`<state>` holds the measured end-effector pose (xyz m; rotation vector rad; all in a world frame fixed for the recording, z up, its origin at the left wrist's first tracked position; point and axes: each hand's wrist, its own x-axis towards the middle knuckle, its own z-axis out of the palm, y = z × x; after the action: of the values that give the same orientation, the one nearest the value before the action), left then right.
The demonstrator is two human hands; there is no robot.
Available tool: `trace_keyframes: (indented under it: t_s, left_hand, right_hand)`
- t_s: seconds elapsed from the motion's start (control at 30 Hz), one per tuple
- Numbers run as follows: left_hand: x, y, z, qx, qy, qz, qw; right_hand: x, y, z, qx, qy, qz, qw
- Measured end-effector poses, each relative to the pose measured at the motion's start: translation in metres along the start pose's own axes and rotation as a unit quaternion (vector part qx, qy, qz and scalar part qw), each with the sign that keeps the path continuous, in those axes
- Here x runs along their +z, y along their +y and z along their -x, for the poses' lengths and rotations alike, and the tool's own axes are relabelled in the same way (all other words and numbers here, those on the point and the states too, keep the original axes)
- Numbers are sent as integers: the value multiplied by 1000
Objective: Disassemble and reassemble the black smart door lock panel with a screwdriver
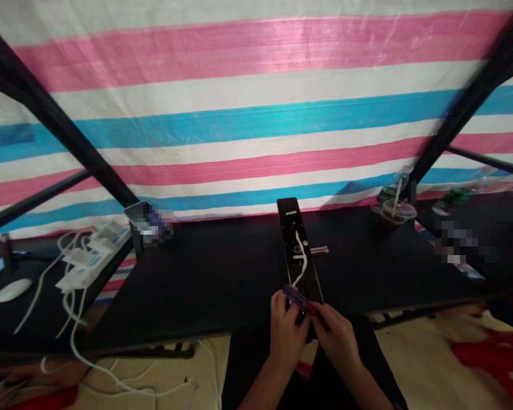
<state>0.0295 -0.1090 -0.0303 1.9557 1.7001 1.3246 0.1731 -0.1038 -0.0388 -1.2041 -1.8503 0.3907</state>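
Observation:
A long black board (288, 228) with a white cord (305, 262) along it lies on the black table, pointing away from me. At its near end, my left hand (287, 324) is closed on a small purple and red item (297, 297), perhaps braided cord. My right hand (336, 333) pinches the red end of the same item, close to the left fingertips. The near end of the board is partly hidden behind both hands. A short pinkish strip (320, 250) lies against the board's right side.
A plastic cup with a straw (397, 212) and a bottle (453, 199) stand and lie at the right. On the left are a grey box (139, 212), power strips with white cables (92, 259) and a white mouse (12, 290). Black frame bars (60, 117) slope at both sides.

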Motion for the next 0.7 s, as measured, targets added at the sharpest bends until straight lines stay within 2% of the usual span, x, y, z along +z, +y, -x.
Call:
trace_keyframes:
  t_s: [0.13, 0.27, 0.33, 0.4, 0.47, 0.53, 0.6, 0.67, 0.7]
  left_hand:
    - [0, -2, -2, 19, -7, 3, 1000]
    - [2, 1, -2, 17, -24, 19, 999]
    - [-6, 2, -4, 9, -53, 42, 998]
    - [-22, -3, -9, 2, -82, 89, 993]
    - [-45, -17, -19, -20, -89, 144, 985]
    - [-70, -42, -36, -70, -64, 151, 984]
    - [-90, -70, -59, -114, -34, 44, 992]
    - [-100, -95, -81, -126, -62, -73, 987]
    - [-102, -104, -91, -124, -78, -89, 985]
  right_hand:
    - [-4, -1, -3, 30, 0, -31, 999]
    - [-4, -1, -5, 29, 9, -50, 998]
    - [-5, -4, -6, 25, 12, -60, 998]
    - [-9, -8, -7, 33, 20, -68, 997]
    - [-16, -12, -8, 55, 36, -80, 995]
    - [-25, -14, -12, 90, 55, -109, 988]
    - [-32, -13, -17, 141, 86, -157, 974]
    - [-36, -9, -24, 197, 129, -222, 946]
    - [-38, -7, -29, 221, 150, -256, 929]
